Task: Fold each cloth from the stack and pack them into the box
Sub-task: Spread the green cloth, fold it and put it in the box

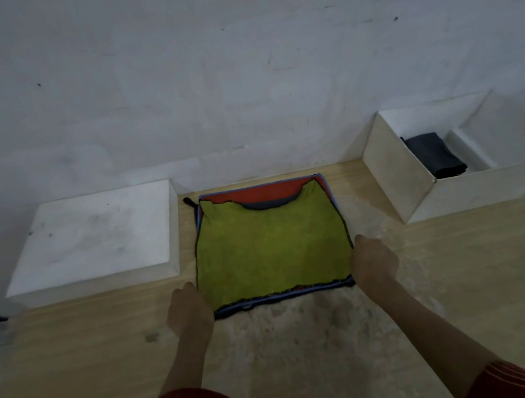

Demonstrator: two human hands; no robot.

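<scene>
A yellow-green cloth [271, 249] lies on top of a flat stack of cloths [270, 192] in the middle of the wooden table; orange, grey and blue layers show beneath it at the far and near edges. My left hand [187, 310] grips the green cloth's near left edge. My right hand [374, 261] grips its near right edge. An open white box [399, 176] stands at the back right, with a folded dark cloth [436, 154] inside it.
A white box lid [94, 237] lies flat at the back left beside the stack. The wooden table [74, 369] has a worn pale patch near the front middle. A pale wall rises directly behind the table.
</scene>
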